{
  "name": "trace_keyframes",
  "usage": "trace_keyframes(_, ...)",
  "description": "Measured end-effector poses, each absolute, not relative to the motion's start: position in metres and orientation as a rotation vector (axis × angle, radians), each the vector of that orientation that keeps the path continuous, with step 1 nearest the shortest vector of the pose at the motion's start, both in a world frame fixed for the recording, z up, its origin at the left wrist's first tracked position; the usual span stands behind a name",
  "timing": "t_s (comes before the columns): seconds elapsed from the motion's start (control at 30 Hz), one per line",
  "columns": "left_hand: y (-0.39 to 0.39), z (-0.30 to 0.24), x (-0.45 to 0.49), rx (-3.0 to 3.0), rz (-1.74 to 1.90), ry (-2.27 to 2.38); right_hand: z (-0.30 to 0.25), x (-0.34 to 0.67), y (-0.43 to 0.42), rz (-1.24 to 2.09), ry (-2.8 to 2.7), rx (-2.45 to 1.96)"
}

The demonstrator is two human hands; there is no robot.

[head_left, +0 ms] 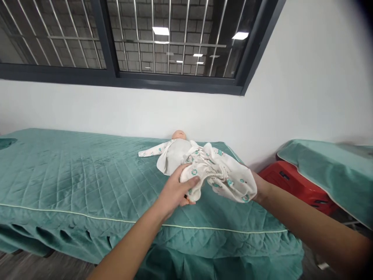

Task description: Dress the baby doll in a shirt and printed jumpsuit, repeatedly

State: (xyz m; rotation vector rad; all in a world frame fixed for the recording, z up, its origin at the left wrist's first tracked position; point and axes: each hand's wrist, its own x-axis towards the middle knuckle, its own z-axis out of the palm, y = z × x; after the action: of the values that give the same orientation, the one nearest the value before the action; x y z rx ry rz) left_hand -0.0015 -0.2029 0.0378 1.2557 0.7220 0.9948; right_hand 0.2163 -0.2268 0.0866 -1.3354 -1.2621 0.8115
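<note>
A baby doll point(178, 134) lies on its back on the green bed, head toward the wall, in a white long-sleeved top point(175, 151) with one printed sleeve stretched out to the left. White printed baby trousers point(233, 181) are bunched over its lower body. My left hand point(175, 187) is closed on the near edge of the trousers, thumb on top. Just below it, a small flesh-coloured bit point(186, 201) shows, perhaps the doll's foot. On the right, my right hand point(260, 188) reaches into the trousers' cloth up to the wrist, so its fingers are hidden.
The quilted green bed cover point(87, 179) has a pale piped edge and a ruffled skirt. Behind it stands a white wall point(116, 111) under a barred window point(175, 42). To the right are red plastic stools point(297, 184) and another green-covered surface point(335, 167).
</note>
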Motion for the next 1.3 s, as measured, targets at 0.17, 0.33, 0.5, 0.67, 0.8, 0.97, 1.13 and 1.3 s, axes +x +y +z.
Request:
trace_keyframes(0.17,-0.176,0.064,-0.026,1.299,1.220,0.806,0.090,0.213,-0.227,1.423,-1.221,-1.340)
trace_keyframes(0.33,-0.167,0.122,-0.045,1.314,1.019,0.778,0.098,0.211,-0.221,0.897,-1.420,-1.665)
trace_keyframes(0.5,-0.159,0.168,-0.040,1.275,1.029,0.706,0.148,0.172,-0.236,0.162,-2.001,-1.219)
trace_keyframes(0.67,-0.152,0.195,-0.037,1.100,1.219,0.744,0.165,0.132,-0.244,-0.263,-2.348,-1.072)
trace_keyframes(0.8,-0.158,0.209,-0.044,0.982,1.379,0.720,0.170,0.133,-0.225,-0.248,-2.181,-1.112)
trace_keyframes(0.97,-0.165,0.216,-0.052,0.980,1.503,0.635,0.187,0.131,-0.225,-0.340,-2.078,-0.884)
trace_keyframes(1.13,-0.175,0.218,-0.050,1.018,1.764,0.640,0.174,0.110,-0.249,-0.634,-2.264,-0.843)
trace_keyframes(1.3,-0.188,0.219,-0.049,1.187,1.748,0.633,0.156,0.096,-0.243,-0.879,-2.298,-0.888)
